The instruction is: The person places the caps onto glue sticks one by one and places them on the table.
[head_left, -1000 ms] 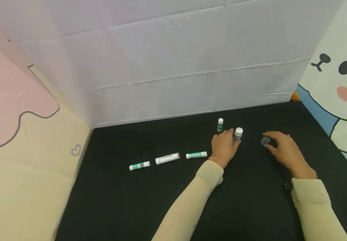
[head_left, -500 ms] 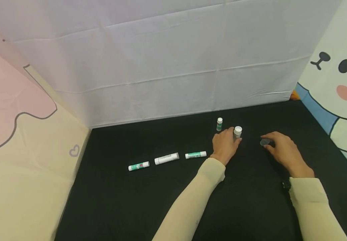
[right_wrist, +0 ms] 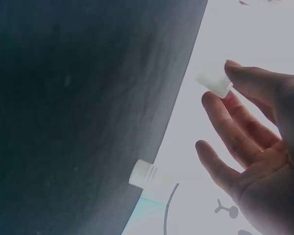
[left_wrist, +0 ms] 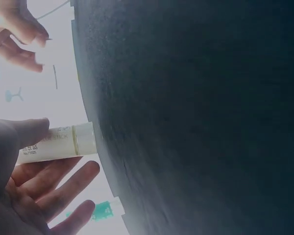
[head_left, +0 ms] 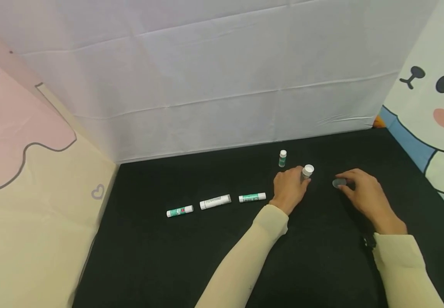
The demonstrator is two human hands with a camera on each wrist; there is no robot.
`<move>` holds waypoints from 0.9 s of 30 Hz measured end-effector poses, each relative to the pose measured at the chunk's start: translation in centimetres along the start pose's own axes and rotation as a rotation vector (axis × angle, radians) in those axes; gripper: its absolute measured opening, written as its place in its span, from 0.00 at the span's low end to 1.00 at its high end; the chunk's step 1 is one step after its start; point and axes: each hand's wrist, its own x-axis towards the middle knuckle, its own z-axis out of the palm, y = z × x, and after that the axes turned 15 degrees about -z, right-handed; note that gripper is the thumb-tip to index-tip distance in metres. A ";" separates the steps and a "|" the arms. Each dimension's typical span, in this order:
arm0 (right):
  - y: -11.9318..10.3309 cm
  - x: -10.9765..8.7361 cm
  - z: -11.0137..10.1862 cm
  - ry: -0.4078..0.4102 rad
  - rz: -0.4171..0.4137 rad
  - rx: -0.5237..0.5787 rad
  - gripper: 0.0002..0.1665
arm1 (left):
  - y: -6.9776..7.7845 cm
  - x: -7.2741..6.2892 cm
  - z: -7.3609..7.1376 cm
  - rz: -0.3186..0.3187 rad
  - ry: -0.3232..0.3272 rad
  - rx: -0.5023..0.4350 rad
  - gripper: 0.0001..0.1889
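Observation:
My left hand holds a white glue stick upright between thumb and fingers. Printing that reads partly as "STICK" shows on its barrel in the left wrist view. Further right, my right hand pinches a small translucent cap between thumb and fingertips, apart from the glue stick. The same cap looks pale and washed out in the right wrist view, and the ring and little fingers are spread away from it. Behind the left hand stands a small green-and-white glue stick.
Three sticks lie in a row on the black table: a green-and-white one, a larger white one and another green-and-white one. A white cloth wall backs the table; printed cloths hang at both sides.
Both hands keep their holds and stay almost in place. The cap in the right hand has tilted slightly, and the head view shifts a little.

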 end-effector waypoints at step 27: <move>-7.1 -1.4 -0.7 0.297 -0.232 0.074 0.24 | -2.3 -5.0 -3.2 0.092 0.081 0.001 0.12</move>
